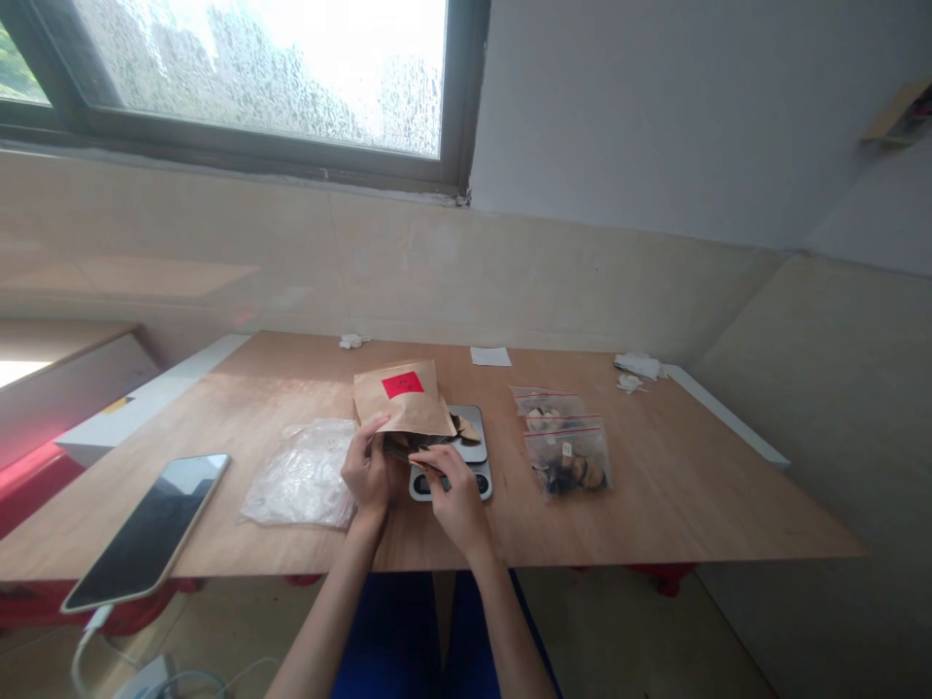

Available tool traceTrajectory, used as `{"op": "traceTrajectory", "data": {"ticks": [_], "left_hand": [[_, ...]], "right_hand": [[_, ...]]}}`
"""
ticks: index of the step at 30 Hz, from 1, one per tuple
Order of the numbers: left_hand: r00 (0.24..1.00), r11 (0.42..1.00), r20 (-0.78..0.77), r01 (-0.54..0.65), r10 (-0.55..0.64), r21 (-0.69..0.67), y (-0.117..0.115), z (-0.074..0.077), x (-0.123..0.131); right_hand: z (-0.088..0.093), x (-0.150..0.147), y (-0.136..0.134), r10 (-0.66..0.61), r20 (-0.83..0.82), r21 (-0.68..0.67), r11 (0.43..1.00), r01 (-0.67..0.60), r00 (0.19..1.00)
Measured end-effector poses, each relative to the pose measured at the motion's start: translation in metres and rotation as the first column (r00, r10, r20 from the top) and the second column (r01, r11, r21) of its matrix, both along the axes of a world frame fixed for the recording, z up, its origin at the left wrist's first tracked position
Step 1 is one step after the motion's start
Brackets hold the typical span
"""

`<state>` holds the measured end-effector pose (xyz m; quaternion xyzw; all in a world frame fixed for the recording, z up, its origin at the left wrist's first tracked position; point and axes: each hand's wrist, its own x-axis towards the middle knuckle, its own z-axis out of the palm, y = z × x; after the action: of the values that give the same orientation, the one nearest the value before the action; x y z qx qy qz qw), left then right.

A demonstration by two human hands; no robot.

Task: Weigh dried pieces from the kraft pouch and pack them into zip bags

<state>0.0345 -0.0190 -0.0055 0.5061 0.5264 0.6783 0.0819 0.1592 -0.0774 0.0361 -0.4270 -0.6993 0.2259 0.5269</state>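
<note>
My left hand [368, 473] grips the lower edge of a brown kraft paper bag [397, 408] with a red label, tilted with its mouth toward me. At that mouth, the closed fingers of my right hand [452, 487] pinch what looks like a thin brown dried slice [417, 463]. Beneath and behind the bag is a white digital kitchen scale [475, 449], its display partly covered by my right fingers. Pale and dark dried slices [466, 430] lie on its plate. The bag hides the rest of the plate.
Left of my hands lies a crumpled clear plastic bag [302, 476], then a phone [149, 529] on a charging cable. Zip bags of dried slices [569, 459] lie on the right. White paper [490, 356] and crumpled tissues [639, 367] sit along the back of the wooden table [691, 485].
</note>
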Motion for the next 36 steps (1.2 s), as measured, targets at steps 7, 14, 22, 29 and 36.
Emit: {"op": "traceTrajectory", "data": {"ticks": [7, 14, 22, 29, 36], "left_hand": [[0.99, 0.99, 0.071, -0.114, 0.121, -0.087, 0.004, -0.003, -0.001], [0.989, 0.989, 0.073, -0.122, 0.128, -0.083, 0.003, -0.003, -0.002], [0.992, 0.99, 0.044, -0.113, 0.117, -0.086, 0.003, -0.003, -0.002], [0.992, 0.99, 0.048, -0.112, 0.116, -0.082, 0.004, -0.004, -0.002], [0.995, 0.993, 0.03, -0.096, 0.098, -0.076, 0.004, -0.005, -0.003]], "right_hand": [[-0.016, 0.028, 0.004, -0.204, 0.029, 0.032, 0.979, 0.203, 0.978], [-0.035, 0.033, 0.036, -0.285, 0.372, 0.101, 0.958, 0.267, 0.883], [-0.041, 0.035, 0.038, -0.291, 0.379, 0.137, 0.956, 0.258, 0.878], [-0.034, 0.043, 0.02, -0.333, 0.41, 0.103, 0.942, 0.319, 0.849], [-0.019, 0.031, 0.006, -0.336, 0.317, 0.133, 0.942, 0.309, 0.887]]}}
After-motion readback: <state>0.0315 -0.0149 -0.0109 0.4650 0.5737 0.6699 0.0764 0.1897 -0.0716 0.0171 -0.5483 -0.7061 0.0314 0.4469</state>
